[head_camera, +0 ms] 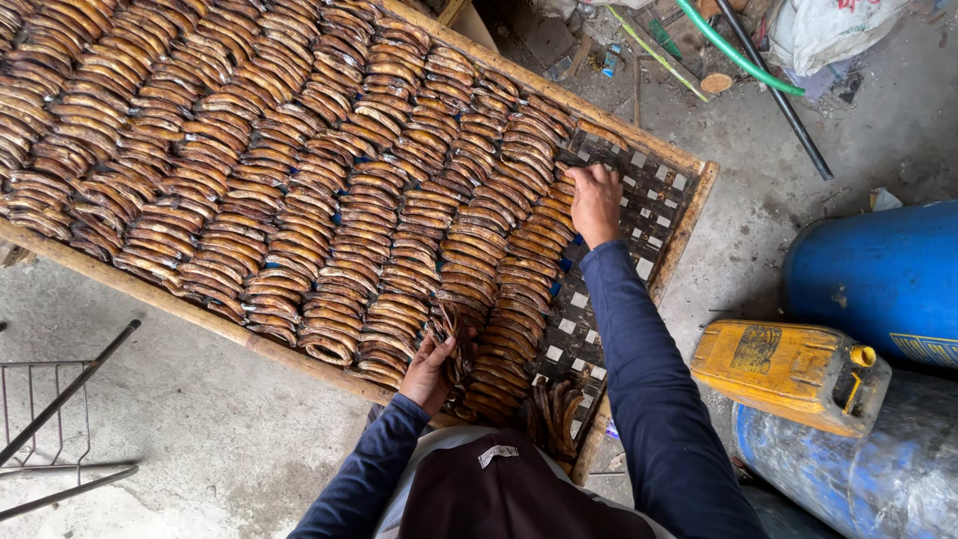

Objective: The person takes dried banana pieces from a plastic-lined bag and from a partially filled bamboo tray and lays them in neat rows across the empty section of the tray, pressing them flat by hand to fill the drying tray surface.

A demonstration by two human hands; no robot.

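A long woven drying rack [663, 205] with a bamboo frame holds many overlapping rows of brown dried banana slices [299, 180]. My right hand [595, 203] reaches out to the far end of the last row and presses a slice down there, fingers curled on it. Close to my body, my left hand [431, 371] grips a bunch of dried slices [454, 339] over the rack's near edge. A small loose pile of slices [555, 411] lies on the bare mesh near that edge. Both arms wear dark blue sleeves.
A yellow plastic jerrycan [788, 371] lies on blue drums [883, 274] at the right. A green hose [738, 55] and a black pipe [773, 90] cross the concrete floor at the top. A metal wire stand [50, 429] sits at lower left.
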